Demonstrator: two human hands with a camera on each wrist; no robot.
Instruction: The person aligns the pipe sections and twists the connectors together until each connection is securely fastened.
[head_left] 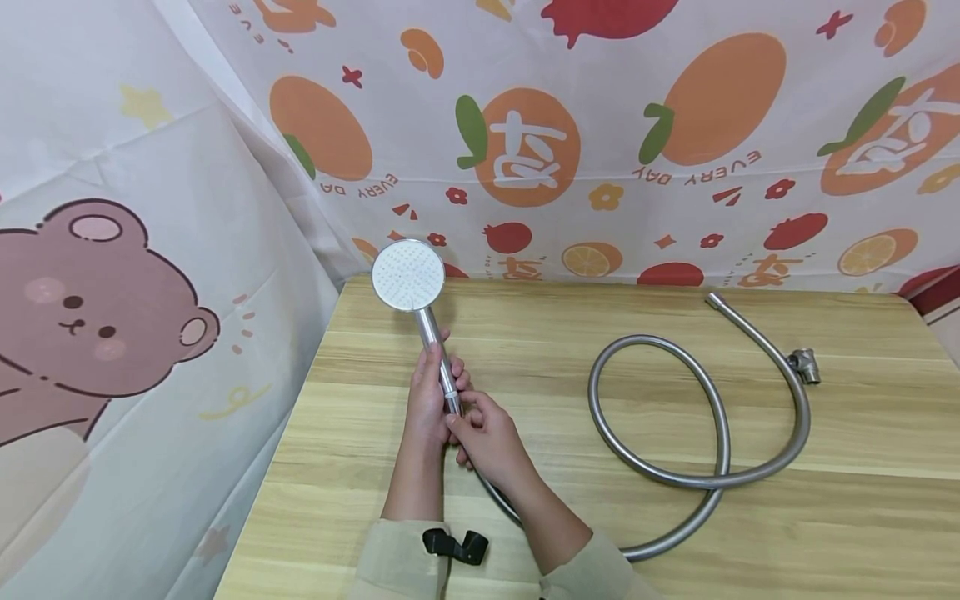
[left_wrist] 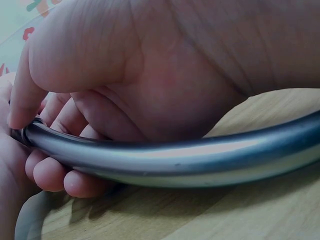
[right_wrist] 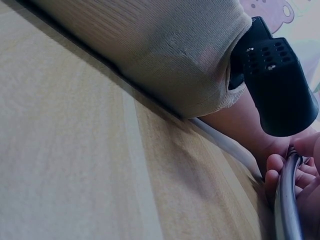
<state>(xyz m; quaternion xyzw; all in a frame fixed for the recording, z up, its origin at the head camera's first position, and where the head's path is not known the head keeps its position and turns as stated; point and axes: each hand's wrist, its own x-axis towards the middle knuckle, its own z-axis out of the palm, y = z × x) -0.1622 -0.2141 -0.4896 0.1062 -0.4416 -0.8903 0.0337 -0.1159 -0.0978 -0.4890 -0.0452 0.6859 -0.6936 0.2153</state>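
My left hand (head_left: 429,404) grips the silver handle (head_left: 430,327) of a shower head, whose round white face (head_left: 408,275) points up toward the head camera. Right at the handle's lower end, my right hand (head_left: 491,437) pinches the fitting where a grey metal shower hose (head_left: 498,500) meets it. From there the hose runs down under the right forearm. The left wrist view shows the hose (left_wrist: 175,162) close up, passing below a palm, with a thumb on the end fitting. Fingers partly hide the joint, so how far it is screwed together cannot be told.
The hose loops across the right half of the wooden table (head_left: 862,467), its free end (head_left: 714,300) near the back. A small metal valve fitting (head_left: 806,365) lies beside it. Printed cloths (head_left: 615,108) hang behind and at left. A black wrist camera (head_left: 455,547) sits on the left sleeve.
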